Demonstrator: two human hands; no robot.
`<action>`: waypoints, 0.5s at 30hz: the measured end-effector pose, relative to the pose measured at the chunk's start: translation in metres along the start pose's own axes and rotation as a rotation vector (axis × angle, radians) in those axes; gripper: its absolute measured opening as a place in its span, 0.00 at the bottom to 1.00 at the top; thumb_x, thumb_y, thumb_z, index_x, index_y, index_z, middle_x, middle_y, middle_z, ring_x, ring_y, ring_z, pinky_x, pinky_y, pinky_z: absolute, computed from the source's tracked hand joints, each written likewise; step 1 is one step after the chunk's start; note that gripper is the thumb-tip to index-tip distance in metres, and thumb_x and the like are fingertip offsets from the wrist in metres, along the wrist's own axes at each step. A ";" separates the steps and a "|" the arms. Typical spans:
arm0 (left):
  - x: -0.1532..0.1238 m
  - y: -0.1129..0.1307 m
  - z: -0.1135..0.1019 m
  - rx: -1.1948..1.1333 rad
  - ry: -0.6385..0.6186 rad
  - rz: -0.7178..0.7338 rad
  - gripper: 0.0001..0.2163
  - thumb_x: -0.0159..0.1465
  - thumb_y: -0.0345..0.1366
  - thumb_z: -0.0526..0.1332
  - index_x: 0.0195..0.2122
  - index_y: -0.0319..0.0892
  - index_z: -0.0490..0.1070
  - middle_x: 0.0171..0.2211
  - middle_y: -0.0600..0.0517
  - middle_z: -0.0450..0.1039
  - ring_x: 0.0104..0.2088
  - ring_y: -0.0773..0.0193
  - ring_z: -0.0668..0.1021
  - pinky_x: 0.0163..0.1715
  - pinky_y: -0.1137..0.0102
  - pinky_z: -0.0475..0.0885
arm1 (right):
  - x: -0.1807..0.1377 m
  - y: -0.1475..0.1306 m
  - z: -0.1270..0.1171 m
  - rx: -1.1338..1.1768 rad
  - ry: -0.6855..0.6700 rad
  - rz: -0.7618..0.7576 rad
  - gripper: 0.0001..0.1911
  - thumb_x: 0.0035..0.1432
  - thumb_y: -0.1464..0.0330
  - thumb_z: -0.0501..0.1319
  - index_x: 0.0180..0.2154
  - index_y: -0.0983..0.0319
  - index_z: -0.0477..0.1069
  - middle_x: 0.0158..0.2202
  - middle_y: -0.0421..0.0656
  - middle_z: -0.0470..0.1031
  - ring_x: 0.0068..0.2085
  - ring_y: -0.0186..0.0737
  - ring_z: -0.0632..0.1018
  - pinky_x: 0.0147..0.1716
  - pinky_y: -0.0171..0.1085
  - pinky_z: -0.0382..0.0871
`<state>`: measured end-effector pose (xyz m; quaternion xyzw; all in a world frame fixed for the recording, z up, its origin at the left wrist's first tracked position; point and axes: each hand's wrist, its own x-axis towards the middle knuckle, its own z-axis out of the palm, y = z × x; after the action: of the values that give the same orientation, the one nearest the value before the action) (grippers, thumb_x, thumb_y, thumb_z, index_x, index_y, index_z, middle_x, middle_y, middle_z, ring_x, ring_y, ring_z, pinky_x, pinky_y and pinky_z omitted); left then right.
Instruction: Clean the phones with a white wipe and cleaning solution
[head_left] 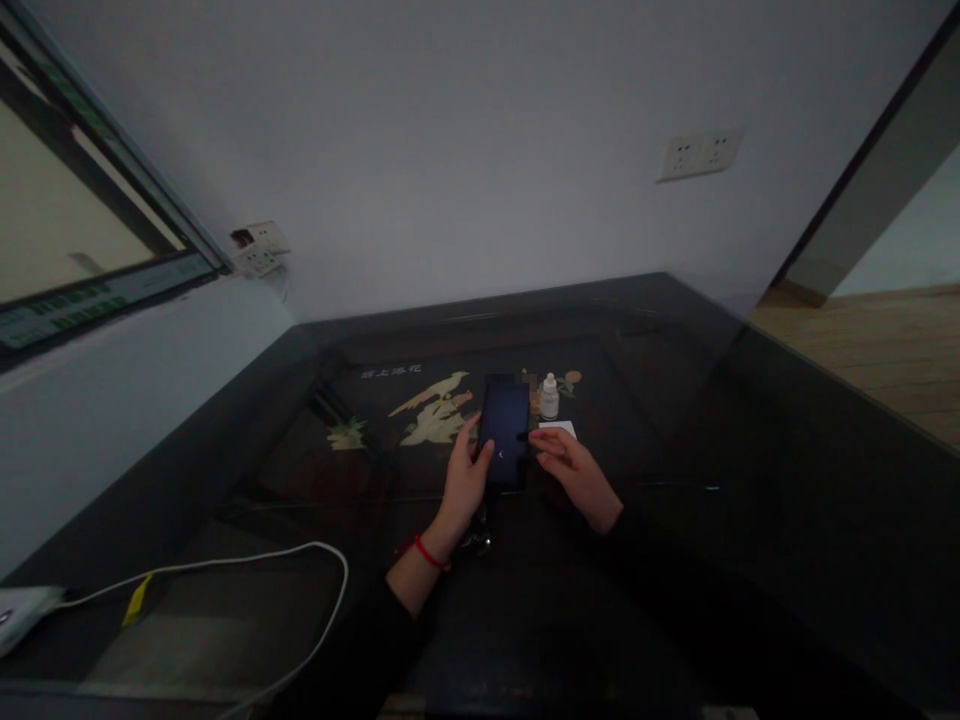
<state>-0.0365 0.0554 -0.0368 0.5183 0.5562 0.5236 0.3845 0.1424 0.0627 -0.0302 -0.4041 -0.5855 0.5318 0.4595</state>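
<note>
A smartphone (507,425) with a dark, faintly lit screen is held upright-lengthwise over the table. My left hand (465,482) is closed around its left edge, thumb lying over the lower screen; a red cord circles that wrist. At the phone's right edge is my right hand (574,473), its fingers stretched out and the thumb a little apart. Whether the fingertips touch the phone, I cannot tell. Just beyond the right hand stand a small white dropper bottle (550,398) and a white card or box (559,428), partly covered by the fingers.
The dark glossy table (675,590) carries a bird-and-flower picture (435,415). Small shiny metal items (480,543) lie below the phone. A white cable (247,557) runs from a white device (26,612) at left. Wall sockets (701,155) and a window (82,190) are behind.
</note>
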 end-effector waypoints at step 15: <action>-0.037 0.046 -0.010 -0.417 -0.125 -0.362 0.23 0.53 0.43 0.69 0.49 0.43 0.72 0.34 0.50 0.79 0.28 0.64 0.79 0.28 0.73 0.73 | -0.016 -0.044 -0.019 0.318 0.064 0.157 0.22 0.50 0.55 0.68 0.41 0.59 0.66 0.28 0.36 0.72 0.27 0.36 0.77 0.25 0.37 0.78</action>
<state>-0.0325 0.0138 0.0058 0.3515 0.4950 0.5168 0.6036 0.1655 0.0471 0.0117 -0.3876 -0.4458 0.6387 0.4931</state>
